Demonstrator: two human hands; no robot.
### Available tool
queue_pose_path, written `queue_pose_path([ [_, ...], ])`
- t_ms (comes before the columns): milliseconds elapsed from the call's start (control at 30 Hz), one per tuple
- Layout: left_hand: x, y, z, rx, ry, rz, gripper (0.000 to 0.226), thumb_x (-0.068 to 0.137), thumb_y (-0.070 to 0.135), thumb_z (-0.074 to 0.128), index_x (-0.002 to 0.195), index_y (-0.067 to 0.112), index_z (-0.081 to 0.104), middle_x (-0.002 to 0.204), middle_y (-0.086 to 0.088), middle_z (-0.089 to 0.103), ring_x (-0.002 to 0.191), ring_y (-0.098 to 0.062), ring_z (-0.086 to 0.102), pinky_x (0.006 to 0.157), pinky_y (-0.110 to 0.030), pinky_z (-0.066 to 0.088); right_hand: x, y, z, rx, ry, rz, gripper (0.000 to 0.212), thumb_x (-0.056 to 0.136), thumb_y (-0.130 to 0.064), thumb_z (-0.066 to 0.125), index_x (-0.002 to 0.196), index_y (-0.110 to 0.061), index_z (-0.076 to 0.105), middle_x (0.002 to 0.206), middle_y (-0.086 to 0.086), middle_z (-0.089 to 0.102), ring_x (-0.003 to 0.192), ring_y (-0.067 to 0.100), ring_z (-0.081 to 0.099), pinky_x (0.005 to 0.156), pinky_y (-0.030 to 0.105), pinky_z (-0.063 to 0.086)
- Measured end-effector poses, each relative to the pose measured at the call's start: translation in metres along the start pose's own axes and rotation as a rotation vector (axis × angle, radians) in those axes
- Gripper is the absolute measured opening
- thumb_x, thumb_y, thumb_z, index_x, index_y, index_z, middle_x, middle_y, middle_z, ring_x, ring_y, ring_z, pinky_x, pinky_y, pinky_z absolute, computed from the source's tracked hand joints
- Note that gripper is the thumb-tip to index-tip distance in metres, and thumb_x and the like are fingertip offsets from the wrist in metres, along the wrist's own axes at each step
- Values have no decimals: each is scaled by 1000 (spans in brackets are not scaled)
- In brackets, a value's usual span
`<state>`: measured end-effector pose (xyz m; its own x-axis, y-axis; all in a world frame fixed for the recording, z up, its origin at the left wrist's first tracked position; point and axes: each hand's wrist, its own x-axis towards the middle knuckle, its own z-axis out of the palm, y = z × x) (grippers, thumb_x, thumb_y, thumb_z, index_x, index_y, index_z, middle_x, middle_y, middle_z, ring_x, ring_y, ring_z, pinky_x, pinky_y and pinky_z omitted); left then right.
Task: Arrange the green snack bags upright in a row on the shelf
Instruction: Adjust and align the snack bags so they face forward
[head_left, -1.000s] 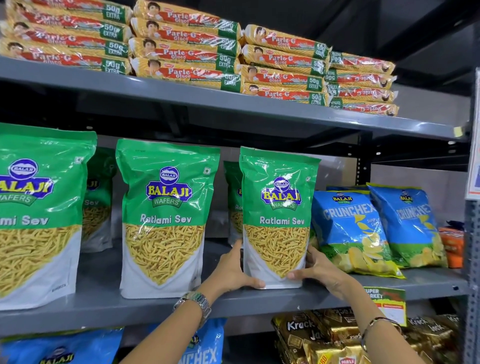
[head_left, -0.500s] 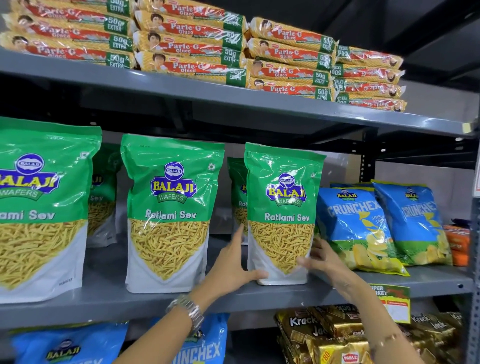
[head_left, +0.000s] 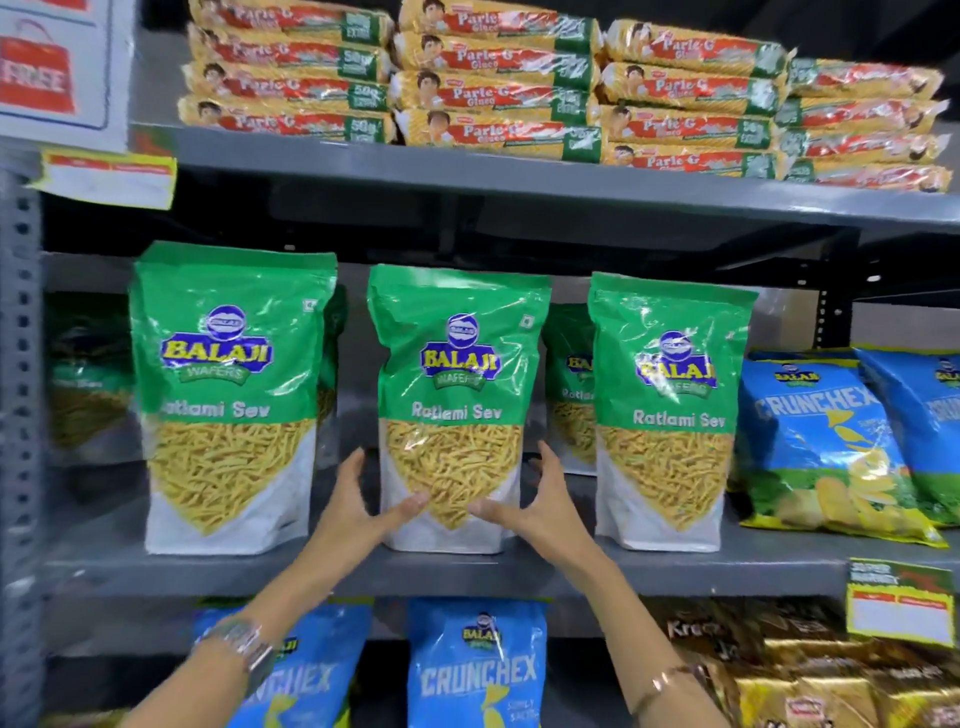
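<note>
I see three green snack bags standing upright in a row along the front edge of the middle shelf (head_left: 467, 569). My left hand (head_left: 358, 506) and right hand (head_left: 540, 506) are on either side of the middle green bag (head_left: 457, 405), low down near its base. The fingers (head_left: 349, 467) of the left hand are spread up along the bag's left edge with the thumb pressed on its front; the right hand mirrors this on the right edge, so both hands grasp the bag between them. The left green bag (head_left: 228, 395) stands apart toward the shelf's left end, and the right green bag (head_left: 670, 410) stands just beside the blue chip bags (head_left: 826, 447) toward the right end. More green bags (head_left: 569, 384) show behind the gaps, near the back of the shelf. Yellow biscuit packs (head_left: 498, 83) are stacked on the top shelf (head_left: 519, 176). I wear a wristwatch (head_left: 241, 647) on the left wrist and a thin bracelet (head_left: 670, 680) on the right.
</note>
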<state>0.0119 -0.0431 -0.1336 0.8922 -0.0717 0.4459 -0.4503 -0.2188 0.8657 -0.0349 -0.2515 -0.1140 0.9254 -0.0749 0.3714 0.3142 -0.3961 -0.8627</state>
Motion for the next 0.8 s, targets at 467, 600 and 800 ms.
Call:
queue_pose_path([
  [467, 17, 8, -12, 33, -210, 37, 101, 31, 64, 82, 118, 37, 39, 130, 3, 53, 115, -19, 54, 100, -42, 46, 30, 9, 19, 255, -35, -20, 93, 43, -20, 90, 122, -15, 41, 122, 6, 59, 111, 18, 58, 95, 35, 49],
  [600, 18, 8, -10, 16, -180, 50, 83, 50, 39, 86, 118, 36, 39, 128, 2, 53, 113, -20, 55, 98, -40, 47, 30, 8, 16, 246, -54, 1, 101, 38, -27, 90, 125, -15, 40, 122, 4, 59, 112, 18, 58, 96, 35, 49],
  [800, 20, 7, -3, 12, -177, 55, 83, 49, 41, 86, 118, 36, 41, 128, 3, 54, 112, -19, 55, 97, -39, 48, 28, 8, 8, 256, -54, -17, 70, 60, -3, 83, 114, -17, 40, 107, -4, 60, 99, 9, 58, 82, 21, 50],
])
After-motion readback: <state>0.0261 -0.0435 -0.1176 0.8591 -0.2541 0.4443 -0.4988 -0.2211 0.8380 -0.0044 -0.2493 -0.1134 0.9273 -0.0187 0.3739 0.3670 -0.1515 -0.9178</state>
